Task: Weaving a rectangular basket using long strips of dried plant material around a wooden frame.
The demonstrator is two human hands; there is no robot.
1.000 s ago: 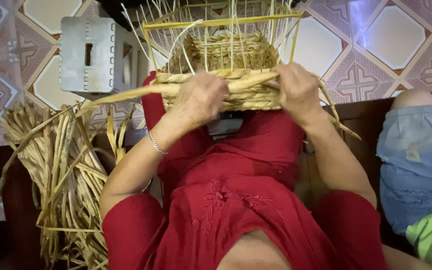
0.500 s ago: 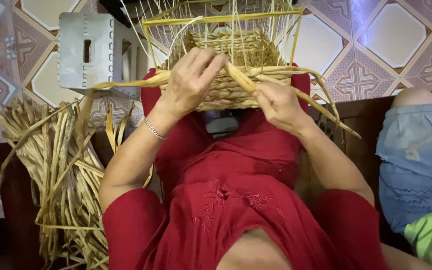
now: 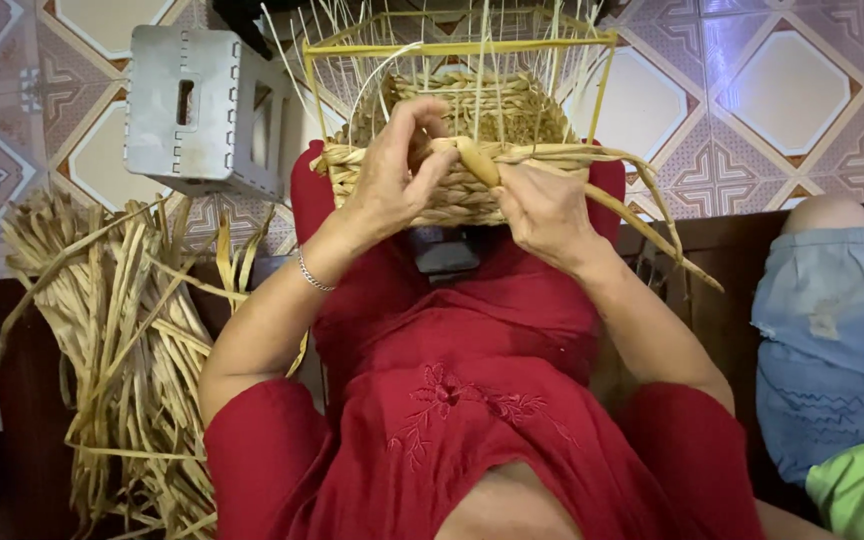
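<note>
Patterned floor tiles in cream, grey and maroon fill the background; a grey metal stool stands at 10 o'clock, a bundle of dried straw-coloured reeds lies at 8 o'clock. At 12 o'clock, a half-woven reed basket on a yellow wire frame rests on red-clothed knees. Left hand pinches a pale flat reed strand; right hand grips it too. Since half a second ago, both hands sit closer together and the strand is folded shorter.
</note>
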